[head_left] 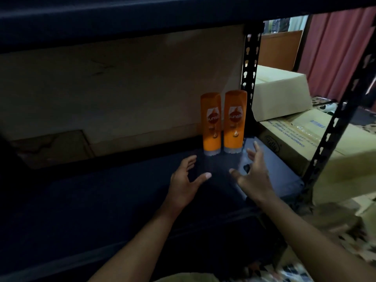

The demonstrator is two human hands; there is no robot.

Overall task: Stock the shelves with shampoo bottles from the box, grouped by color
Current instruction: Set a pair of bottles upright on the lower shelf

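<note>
Two orange shampoo bottles stand upright, caps down, side by side at the back right of the dark shelf (101, 200): the left bottle (211, 123) and the right bottle (235, 121). My left hand (186, 182) hovers just in front of the left bottle, fingers spread and holding nothing. In front of and slightly right of the right bottle, my right hand (253, 174) is likewise spread and holds nothing. Neither hand touches a bottle.
A cardboard sheet (122, 88) lines the back of the shelf. The upper shelf board (142, 15) hangs low overhead. Black perforated uprights (251, 64) frame the right side. Cardboard boxes (295, 131) are stacked beyond the rack at right, before a red curtain (335, 47).
</note>
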